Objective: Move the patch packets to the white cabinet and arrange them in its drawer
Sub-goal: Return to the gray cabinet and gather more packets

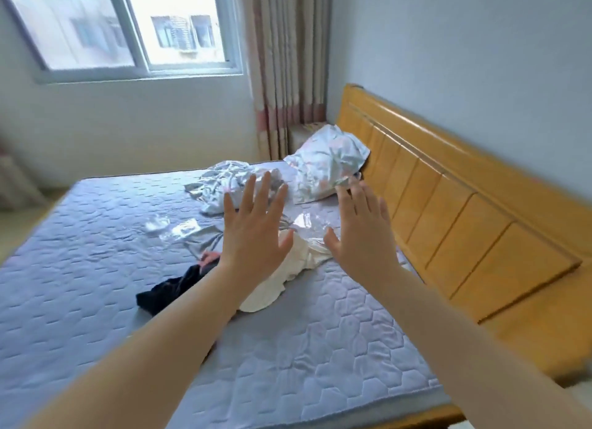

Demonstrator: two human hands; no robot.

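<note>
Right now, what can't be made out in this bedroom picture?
Head view:
- White cabinet and drawer: outside the frame.
- Clear packets: glare and blur hide their print and number.
- White cloth: partly covered by the left hand and forearm.
- Pillow: corner behind fingertips of the right hand.

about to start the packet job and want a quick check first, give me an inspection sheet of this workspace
surface: quilted blue-grey mattress on a wooden bed frame
job's things: two shiny clear packets on the mattress, left packet beside the grey cloth, right packet seen between the hands; white cabinet not in view
clutter: white garment, black garment, crumpled sheet, pillow
grippers: left hand and right hand open, fingers spread, over the bed, holding nothing
cables: nothing seen
surroundings: wooden headboard, window, curtain
</note>
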